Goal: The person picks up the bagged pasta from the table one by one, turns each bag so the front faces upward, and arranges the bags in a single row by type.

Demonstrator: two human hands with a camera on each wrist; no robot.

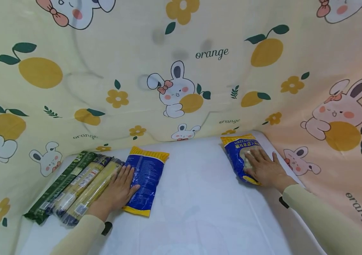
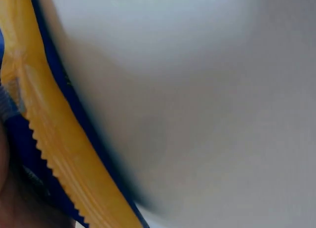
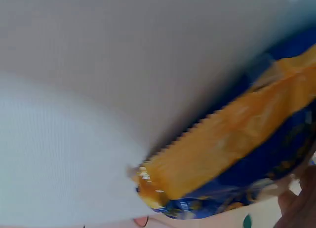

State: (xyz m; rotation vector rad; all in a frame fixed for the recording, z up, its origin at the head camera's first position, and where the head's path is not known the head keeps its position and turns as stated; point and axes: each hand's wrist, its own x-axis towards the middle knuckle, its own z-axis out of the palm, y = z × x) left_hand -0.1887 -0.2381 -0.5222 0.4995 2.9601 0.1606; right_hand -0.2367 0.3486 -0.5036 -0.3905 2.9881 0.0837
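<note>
My left hand [image 1: 118, 191] lies with straight fingers over the left edge of a blue-and-yellow bag [image 1: 147, 180], back label up, and beside the nearest pack of long pasta [image 1: 89, 193]. Left of that pack lie a second long pasta pack [image 1: 78, 186] and a dark green long pack [image 1: 62, 186], side by side and slanted. At the right, my right hand [image 1: 265, 168] rests spread-fingered on a blue-and-yellow pasta bag [image 1: 236, 156] marked "ORECC…". The left wrist view shows the yellow end seal [image 2: 59, 129] close up; the right wrist view shows the other bag's yellow seal [image 3: 212, 149].
A white surface [image 1: 196, 191] lies under everything. A cream cloth [image 1: 129, 63] printed with rabbits and oranges rises behind, and its pinkish side [image 1: 324, 106] stands close to the right bag and right arm.
</note>
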